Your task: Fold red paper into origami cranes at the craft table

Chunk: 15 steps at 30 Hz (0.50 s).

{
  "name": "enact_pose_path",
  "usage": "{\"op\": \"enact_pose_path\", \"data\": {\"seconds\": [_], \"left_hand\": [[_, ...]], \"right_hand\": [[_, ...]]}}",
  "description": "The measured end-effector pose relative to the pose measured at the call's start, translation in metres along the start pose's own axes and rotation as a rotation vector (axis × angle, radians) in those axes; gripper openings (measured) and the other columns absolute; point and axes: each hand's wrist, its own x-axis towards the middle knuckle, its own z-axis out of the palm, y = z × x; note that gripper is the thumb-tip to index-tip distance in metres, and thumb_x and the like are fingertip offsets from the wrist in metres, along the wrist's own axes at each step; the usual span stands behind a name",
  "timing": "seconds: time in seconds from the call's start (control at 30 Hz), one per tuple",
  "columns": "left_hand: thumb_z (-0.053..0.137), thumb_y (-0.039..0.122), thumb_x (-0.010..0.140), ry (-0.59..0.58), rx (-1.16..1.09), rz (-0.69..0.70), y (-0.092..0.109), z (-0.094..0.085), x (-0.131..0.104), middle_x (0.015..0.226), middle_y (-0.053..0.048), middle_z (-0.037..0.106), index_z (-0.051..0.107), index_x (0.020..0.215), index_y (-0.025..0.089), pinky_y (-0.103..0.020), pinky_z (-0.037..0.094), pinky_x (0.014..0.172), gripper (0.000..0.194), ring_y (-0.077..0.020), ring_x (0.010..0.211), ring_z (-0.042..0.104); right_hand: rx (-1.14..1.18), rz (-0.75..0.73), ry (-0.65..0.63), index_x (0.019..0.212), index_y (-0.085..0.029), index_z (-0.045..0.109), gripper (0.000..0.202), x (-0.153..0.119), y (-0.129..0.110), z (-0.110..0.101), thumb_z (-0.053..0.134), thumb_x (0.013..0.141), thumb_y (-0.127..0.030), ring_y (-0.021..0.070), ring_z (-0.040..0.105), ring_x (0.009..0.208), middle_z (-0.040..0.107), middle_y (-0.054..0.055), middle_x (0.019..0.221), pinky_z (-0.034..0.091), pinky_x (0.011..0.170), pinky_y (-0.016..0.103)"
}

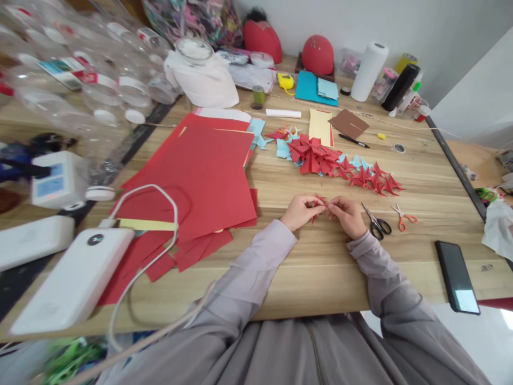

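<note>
Both hands meet over the middle of the wooden table around a small red folded paper piece (315,218). My left hand (301,210) pinches it between thumb and fingers. From the other side, my right hand (346,214) closes thumb and forefinger on its edge; the fingers cover much of its shape. Just beyond lies a heap of red folded paper cranes (315,155), with light blue folded ones (356,162) among them. Right of my right hand rest black-handled scissors (377,223) and small orange-handled scissors (404,218).
Red paper sheets (212,176) are stacked to the left, beside a white power bank (76,278) with a looped cable (175,214). Plastic bottles (100,85) crowd the back left. A phone (457,275) lies at the right front edge. A black pen (354,141) lies behind the cranes.
</note>
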Motion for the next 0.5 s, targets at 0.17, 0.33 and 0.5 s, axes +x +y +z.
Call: {"op": "enact_pose_path", "data": {"seconds": [0.17,0.33,0.5], "left_hand": [[0.068,0.034,0.066,-0.005,0.022,-0.001,0.0005,0.0009,-0.0008,0.093,-0.009,0.064,0.065,0.066,0.011,-0.020,0.040,0.044,0.023,-0.0045,0.050,0.049],[0.067,0.030,0.069,0.000,0.053,0.044,-0.0017,0.0002,-0.0002,0.095,-0.010,0.065,0.067,0.067,0.012,-0.024,0.046,0.057,0.018,-0.0106,0.066,0.058],[0.066,0.024,0.070,0.001,0.070,0.124,-0.0048,-0.0002,0.0015,0.089,-0.009,0.067,0.070,0.068,0.015,-0.031,0.045,0.085,0.010,-0.0177,0.095,0.059]], "right_hand": [[-0.033,-0.020,-0.007,0.069,-0.017,0.058,0.030,-0.0015,-0.0017,0.0011,0.064,0.073,-0.046,0.0111,0.053,0.052,0.058,-0.001,0.059,0.043,0.053,0.026],[-0.062,-0.036,-0.010,0.070,-0.017,0.057,0.030,-0.0026,-0.0017,0.0006,0.063,0.075,-0.046,0.0110,0.053,0.052,0.058,-0.001,0.059,0.042,0.053,0.026],[-0.130,-0.073,0.002,0.071,-0.018,0.057,0.028,-0.0031,-0.0009,-0.0013,0.061,0.077,-0.046,0.0118,0.052,0.053,0.056,-0.001,0.057,0.041,0.053,0.026]]}}
